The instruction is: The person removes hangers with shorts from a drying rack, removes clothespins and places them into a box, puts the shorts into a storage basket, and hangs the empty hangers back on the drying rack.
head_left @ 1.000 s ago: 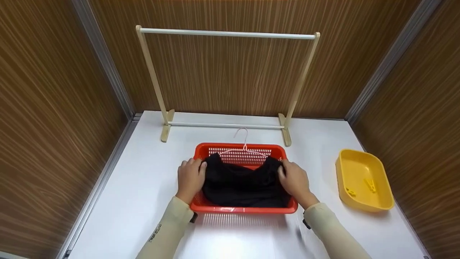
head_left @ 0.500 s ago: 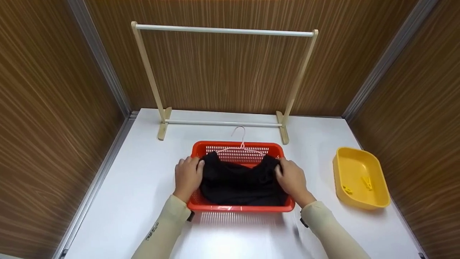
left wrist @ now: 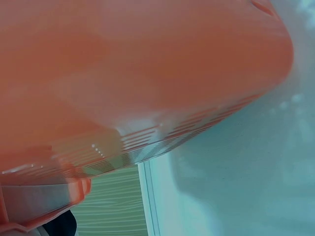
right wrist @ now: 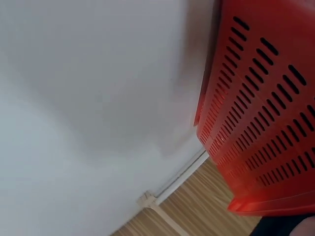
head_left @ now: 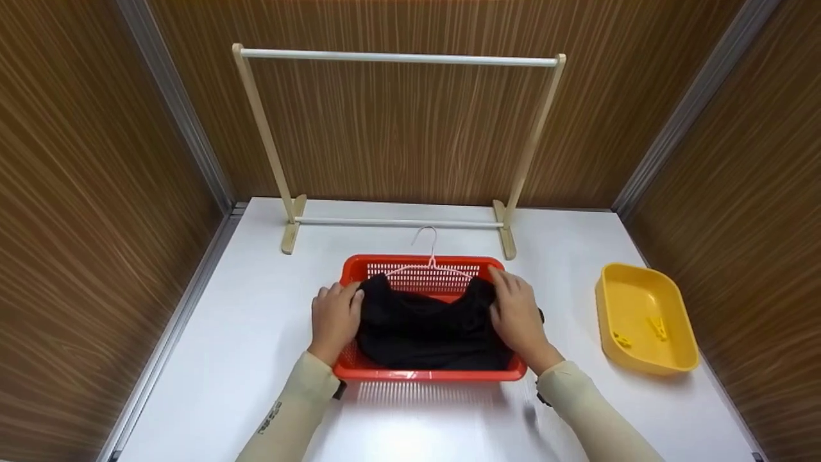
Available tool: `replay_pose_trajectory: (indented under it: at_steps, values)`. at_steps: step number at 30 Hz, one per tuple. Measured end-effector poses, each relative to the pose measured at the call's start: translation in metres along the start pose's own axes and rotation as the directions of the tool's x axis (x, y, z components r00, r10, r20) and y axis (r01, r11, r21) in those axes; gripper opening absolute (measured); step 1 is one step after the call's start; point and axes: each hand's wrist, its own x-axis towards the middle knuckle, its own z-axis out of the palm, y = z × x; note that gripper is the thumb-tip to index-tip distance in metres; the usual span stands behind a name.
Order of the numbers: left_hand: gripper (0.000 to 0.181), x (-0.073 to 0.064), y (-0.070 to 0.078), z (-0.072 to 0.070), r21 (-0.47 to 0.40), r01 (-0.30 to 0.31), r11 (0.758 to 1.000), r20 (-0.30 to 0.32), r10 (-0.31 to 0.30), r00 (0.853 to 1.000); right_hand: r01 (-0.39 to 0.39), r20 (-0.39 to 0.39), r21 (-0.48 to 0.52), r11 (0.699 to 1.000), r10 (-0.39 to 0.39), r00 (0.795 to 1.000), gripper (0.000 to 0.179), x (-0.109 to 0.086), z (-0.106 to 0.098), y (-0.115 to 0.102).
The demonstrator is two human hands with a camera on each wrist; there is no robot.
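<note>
A black top [head_left: 436, 330] lies in the red plastic basket [head_left: 430, 374], its neckline towards the far side. The pink hanger [head_left: 432, 262] sits inside its shoulders, with the hook sticking up past the basket's far rim. My left hand [head_left: 335, 317] pinches the top's left shoulder at the basket's left rim, thumb on the inner side. Over the right rim lies my right hand [head_left: 518, 316], its fingers stretched forward and the thumb against the top's right shoulder. A small bit of black shows just right of that hand. Both wrist views show mainly the basket's outer walls.
Behind the basket stands a wooden rack with a white top bar [head_left: 397, 58] and a low bar [head_left: 397, 222]. To the right, a yellow tray [head_left: 648, 366] holds yellow clothespins [head_left: 658, 327]. Wood-patterned walls [head_left: 397, 128] surround the white table [head_left: 256, 333].
My right hand has loosened from its curled hold and stretched its fingers forward along the rim. My left hand keeps its pinch. The view has shifted slightly.
</note>
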Motion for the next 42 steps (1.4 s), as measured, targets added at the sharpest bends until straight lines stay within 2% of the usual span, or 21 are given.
replay_pose_trajectory:
  at_steps: [2, 4, 7, 11, 16, 19, 22, 25, 27, 32, 35, 38, 42]
  values:
    - [0.029, -0.0001, -0.0004, 0.0002, -0.001, 0.003, 1.000, 0.000, -0.003, 1.000, 0.120, 0.007, -0.008, 0.993, -0.120, 0.993, 0.066, 0.0026, 0.0010, 0.0005]
    - [0.029, 0.0003, -0.0003, 0.0008, -0.006, 0.002, 1.000, 0.002, -0.002, 1.000, 0.204, 0.023, -0.010, 0.979, -0.203, 0.979, 0.068, 0.0039, 0.0019, 0.0016]
    - [0.029, 0.0013, 0.0003, 0.0015, -0.021, -0.002, 1.000, 0.004, 0.003, 1.000, 0.258, 0.063, -0.010, 0.966, -0.257, 0.964, 0.067, 0.0043, 0.0013, 0.0027]
    - [0.028, 0.0025, 0.0009, 0.0019, -0.044, -0.013, 0.999, -0.013, 0.012, 1.000, 0.280, 0.101, 0.002, 0.960, -0.279, 0.955, 0.066, 0.0046, -0.0004, 0.0033]
    - [0.026, 0.0033, 0.0007, 0.0030, -0.080, -0.043, 0.996, -0.053, 0.039, 0.998, 0.234, 0.059, 0.041, 0.971, -0.236, 0.970, 0.074, 0.0052, -0.0019, 0.0038]
    - [0.025, 0.0045, 0.0012, 0.0033, -0.098, -0.072, 0.993, -0.086, 0.063, 0.994, 0.174, 0.014, 0.100, 0.980, -0.176, 0.984, 0.061, 0.0062, -0.0013, 0.0054]
    - [0.022, 0.0054, 0.0023, 0.0022, -0.103, -0.100, 0.990, -0.114, 0.088, 0.990, 0.092, 0.011, 0.143, 0.985, -0.094, 0.996, 0.045, 0.0063, -0.0013, 0.0051]
    - [0.019, 0.0056, 0.0028, 0.0012, -0.106, -0.114, 0.988, -0.105, 0.103, 0.989, 0.022, 0.041, 0.155, 0.988, -0.029, 0.999, 0.039, 0.0049, -0.0024, 0.0031]
    - [0.019, 0.0054, 0.0030, 0.0006, -0.121, -0.111, 0.986, -0.077, 0.102, 0.992, -0.009, 0.060, 0.156, 0.988, -0.001, 0.998, 0.040, 0.0038, -0.0041, 0.0013]
    - [0.034, 0.0026, 0.0032, -0.0016, -0.156, -0.049, 0.987, 0.030, 0.054, 0.998, -0.018, 0.069, 0.155, 0.988, 0.007, 0.998, 0.043, 0.0023, -0.0055, -0.0002]
    - [0.045, 0.0010, 0.0025, -0.0027, -0.137, -0.021, 0.990, 0.070, 0.031, 0.997, -0.003, 0.068, 0.153, 0.988, -0.008, 0.998, 0.045, 0.0015, -0.0049, -0.0011]
    - [0.043, 0.0004, 0.0011, -0.0030, -0.123, -0.021, 0.992, 0.064, 0.029, 0.998, 0.019, 0.058, 0.151, 0.988, -0.028, 0.998, 0.047, 0.0009, -0.0036, -0.0015]
    - [0.033, -0.0002, -0.0004, -0.0028, -0.138, -0.045, 0.989, 0.022, 0.048, 0.999, 0.027, 0.037, 0.150, 0.988, -0.033, 0.999, 0.046, -0.0005, -0.0039, -0.0012]
